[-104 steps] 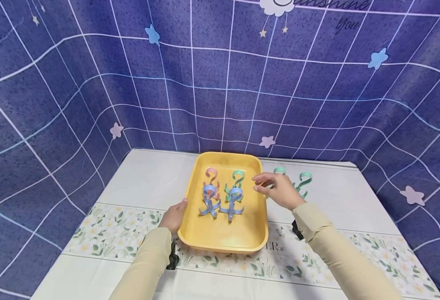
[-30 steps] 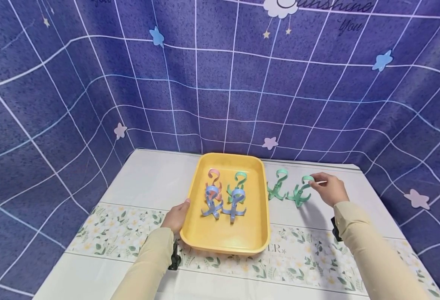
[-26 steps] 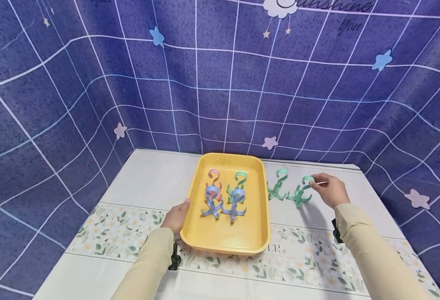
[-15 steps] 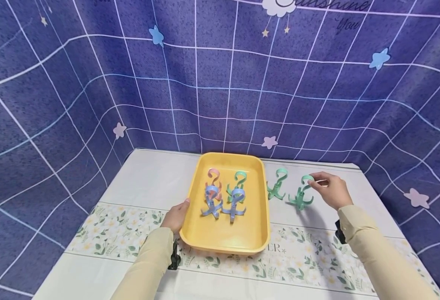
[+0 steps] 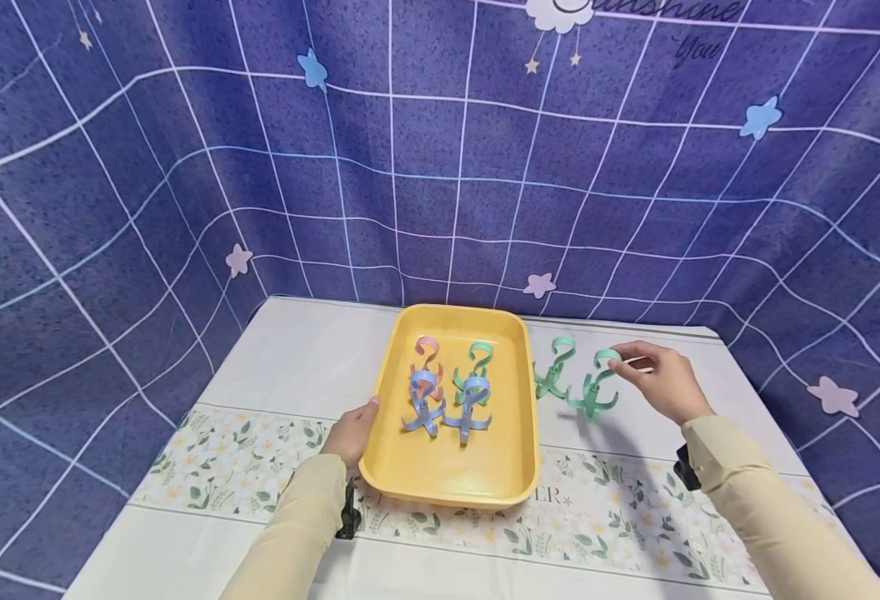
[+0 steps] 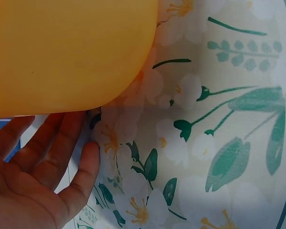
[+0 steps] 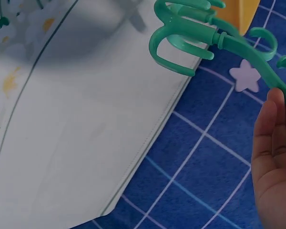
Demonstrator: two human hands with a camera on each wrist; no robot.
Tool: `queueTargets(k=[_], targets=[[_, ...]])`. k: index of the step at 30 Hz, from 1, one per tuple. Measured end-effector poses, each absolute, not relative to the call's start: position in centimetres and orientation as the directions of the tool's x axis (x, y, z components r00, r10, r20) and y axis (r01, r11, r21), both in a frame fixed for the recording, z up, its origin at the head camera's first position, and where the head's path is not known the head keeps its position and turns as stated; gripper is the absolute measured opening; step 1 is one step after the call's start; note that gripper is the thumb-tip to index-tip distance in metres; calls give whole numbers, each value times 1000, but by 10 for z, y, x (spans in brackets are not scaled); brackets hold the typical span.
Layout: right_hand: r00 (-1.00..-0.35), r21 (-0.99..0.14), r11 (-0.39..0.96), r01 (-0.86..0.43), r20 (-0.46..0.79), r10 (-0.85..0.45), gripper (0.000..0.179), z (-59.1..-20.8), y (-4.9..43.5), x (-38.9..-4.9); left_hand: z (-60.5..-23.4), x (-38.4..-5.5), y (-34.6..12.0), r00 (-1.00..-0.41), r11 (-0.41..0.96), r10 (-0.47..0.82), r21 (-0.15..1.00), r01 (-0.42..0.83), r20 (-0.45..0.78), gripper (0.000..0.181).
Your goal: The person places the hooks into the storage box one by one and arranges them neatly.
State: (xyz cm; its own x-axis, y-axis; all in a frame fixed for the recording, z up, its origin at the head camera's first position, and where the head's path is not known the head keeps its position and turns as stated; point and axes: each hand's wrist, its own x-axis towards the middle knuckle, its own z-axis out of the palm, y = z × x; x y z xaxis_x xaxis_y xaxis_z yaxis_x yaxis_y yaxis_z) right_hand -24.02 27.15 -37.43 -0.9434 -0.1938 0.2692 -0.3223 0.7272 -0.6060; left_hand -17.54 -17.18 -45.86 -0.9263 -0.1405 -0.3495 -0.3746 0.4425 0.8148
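Note:
My right hand [image 5: 657, 379] pinches the curled top of a green multi-prong hanging hook [image 5: 593, 396]. This hook hangs upright just above the table, prongs down; the right wrist view shows its stem and prongs [image 7: 193, 31] up close. A second green hook [image 5: 556, 375] lies to its left, beside the yellow tray [image 5: 451, 487]. Against the tray's left side rests my left hand [image 5: 350, 433]; in the left wrist view its fingers [image 6: 50, 143] reach partly out of sight behind the tray wall. Inside the tray are a pink hook [image 5: 427, 354], a green hook [image 5: 480, 358] and two blue hooks [image 5: 423, 408].
A white tablecloth [image 5: 297, 350] with a floral band [image 5: 230, 450] covers the table. Behind it and at both sides hangs a purple-blue curtain [image 5: 425, 200] with grid lines and stars. The front half of the tray floor shows bare yellow.
My right hand, earlier holding nothing near the tray's right rim, moved right and took the outer green hook. It has lifted the hook upright and shifted it slightly left. The left hand stays put.

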Motion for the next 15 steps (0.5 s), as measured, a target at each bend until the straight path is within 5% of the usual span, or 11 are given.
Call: queueTargets(k=[15], targets=[[-916,-636,660,-401,305,-262,21,-351,242,-223,-460,-177,-173,-926,428,-138,823,-375,-350,69]])
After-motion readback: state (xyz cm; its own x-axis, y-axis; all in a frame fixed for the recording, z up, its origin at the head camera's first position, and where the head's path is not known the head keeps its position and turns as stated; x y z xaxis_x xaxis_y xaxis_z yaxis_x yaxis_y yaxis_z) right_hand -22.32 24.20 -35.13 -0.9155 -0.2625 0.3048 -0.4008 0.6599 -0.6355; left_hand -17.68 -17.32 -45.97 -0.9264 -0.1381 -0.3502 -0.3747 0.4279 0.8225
